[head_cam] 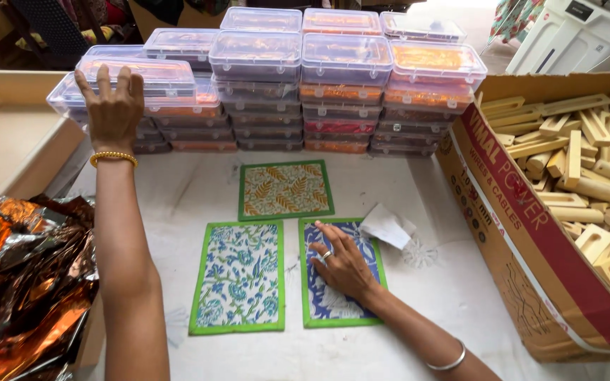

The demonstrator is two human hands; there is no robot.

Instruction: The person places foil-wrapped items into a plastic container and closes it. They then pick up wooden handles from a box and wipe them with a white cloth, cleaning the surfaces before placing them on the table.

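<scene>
A person's left hand point(114, 106) stretches forward across a white worktop point(432, 282), fingers spread and palm down on the lid of a clear plastic box point(151, 76) at the near left end of the stacked boxes point(298, 85); the hand lies flat on the lid, gripping nothing. A beaded gold bangle point(114, 157) circles that wrist. The right hand point(342, 264), open with fingers fanned, presses down on a blue-and-white printed mat with a green border point(333, 303), which lies flat at the middle of the worktop. A ring shows on one finger and a thin silver bangle point(448, 361) on the wrist. Just beside that mat, to its left, lies a second green-bordered mat with a blue floral print on white point(238, 276); above the pair sits a smaller mat in an orange leaf pattern point(285, 189). A scrap of white paper point(387, 226) touches the upper right corner of the pressed mat. Crumpled copper-coloured foil point(22, 282) fills the lower left, a beige tray point(8, 134) stands behind it, and a cardboard carton of pale wooden blocks point(587, 183) occupies the right.
</scene>
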